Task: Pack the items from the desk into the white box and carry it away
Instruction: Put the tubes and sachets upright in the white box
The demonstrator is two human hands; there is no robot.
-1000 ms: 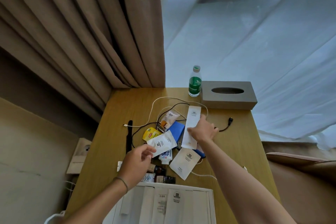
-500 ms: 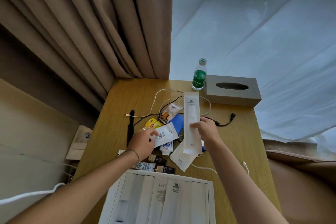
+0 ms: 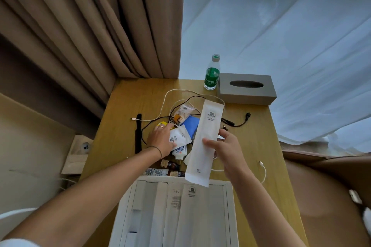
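Observation:
My right hand (image 3: pixel 224 148) grips a long white paper packet (image 3: pixel 203 142), lifted above the wooden desk (image 3: pixel 124 126), its lower end over the far rim of the white box (image 3: pixel 229 202). The box sits at the desk's near edge and holds several white packets. My left hand (image 3: pixel 161 138) pinches a small white sachet (image 3: pixel 180 136) in the heap of items: a yellow packet (image 3: pixel 162 123), a blue card (image 3: pixel 191 126), a snack pouch (image 3: pixel 182 113), a white tube (image 3: pixel 179 152) and small dark bottles (image 3: pixel 170 165).
A green-labelled water bottle (image 3: pixel 212 73) and a grey tissue box (image 3: pixel 246 88) stand at the desk's far edge. White and black cables (image 3: pixel 239 121) loop across the desk, and a black strap (image 3: pixel 138 132) lies left of the heap. Curtains hang behind; a brown seat (image 3: pixel 325 186) is at right.
My right hand has lifted the long white packet off the desk and brought it toward the box. My left hand has stayed on the small sachet, moving slightly further into the heap.

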